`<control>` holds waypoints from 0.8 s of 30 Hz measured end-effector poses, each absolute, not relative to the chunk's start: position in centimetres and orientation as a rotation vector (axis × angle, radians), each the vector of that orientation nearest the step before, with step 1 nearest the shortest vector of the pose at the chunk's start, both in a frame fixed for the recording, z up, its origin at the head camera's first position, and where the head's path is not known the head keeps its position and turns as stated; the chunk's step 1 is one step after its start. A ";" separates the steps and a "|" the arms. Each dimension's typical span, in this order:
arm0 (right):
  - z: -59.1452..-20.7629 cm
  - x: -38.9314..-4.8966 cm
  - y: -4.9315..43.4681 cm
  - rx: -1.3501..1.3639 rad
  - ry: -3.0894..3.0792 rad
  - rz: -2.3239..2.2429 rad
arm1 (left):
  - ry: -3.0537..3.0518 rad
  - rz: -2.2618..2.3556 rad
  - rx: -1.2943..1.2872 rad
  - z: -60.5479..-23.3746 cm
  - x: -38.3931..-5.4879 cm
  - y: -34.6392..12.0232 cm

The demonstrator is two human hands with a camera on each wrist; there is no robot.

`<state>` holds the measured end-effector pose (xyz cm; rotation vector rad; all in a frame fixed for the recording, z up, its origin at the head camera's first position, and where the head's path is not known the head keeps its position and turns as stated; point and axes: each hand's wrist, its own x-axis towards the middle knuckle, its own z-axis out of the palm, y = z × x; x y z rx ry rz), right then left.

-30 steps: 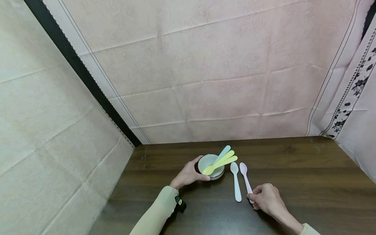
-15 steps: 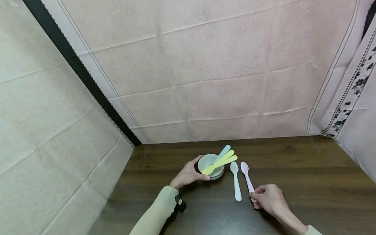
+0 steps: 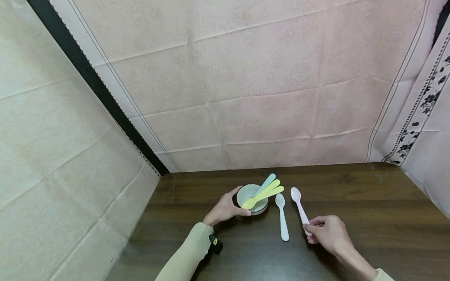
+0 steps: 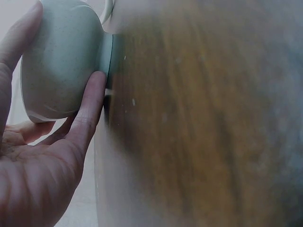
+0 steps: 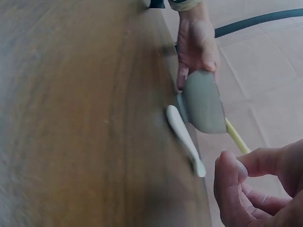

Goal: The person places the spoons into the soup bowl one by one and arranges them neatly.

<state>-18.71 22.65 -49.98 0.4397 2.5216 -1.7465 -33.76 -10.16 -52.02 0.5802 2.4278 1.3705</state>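
Note:
With thumb and fingers around its side, my left hand (image 3: 226, 208) holds a pale green bowl (image 3: 246, 190). The left wrist view shows the bowl (image 4: 64, 61) close up, a fingertip near its foot. Two yellow spoons (image 3: 273, 191) and a light blue spoon (image 3: 269, 181) lean in the bowl, handles pointing up to the right. My right hand (image 3: 330, 234) pinches the handle end of a pale pink spoon (image 3: 300, 207), whose head points away from me. Between bowl and right hand, a whitish-blue spoon (image 3: 283, 220) lies on the table. The right wrist view mostly hides the pink spoon.
The dark wooden table (image 3: 372, 207) ends at the back against a pinkish cloth (image 3: 267, 97). Another cloth (image 3: 63, 164) hangs at the left, and a third with a floral border (image 3: 416, 128) at the right. A black device (image 3: 216, 244) sits on the left wrist.
My right hand has moved right and slightly away from me with the pink spoon, widening its gap to the whitish-blue spoon. My left hand and the bowl have stayed put.

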 end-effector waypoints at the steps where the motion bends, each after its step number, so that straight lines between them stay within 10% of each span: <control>1: -49.8 -18.7 22.8 0.437 2.512 -1.762 | 2.428 1.371 0.581 -52.0 -33.8 -10.2; 24: -47.9 -18.5 24.1 0.446 2.518 -1.791 | 2.427 1.364 0.571 -52.1 -33.8 -10.2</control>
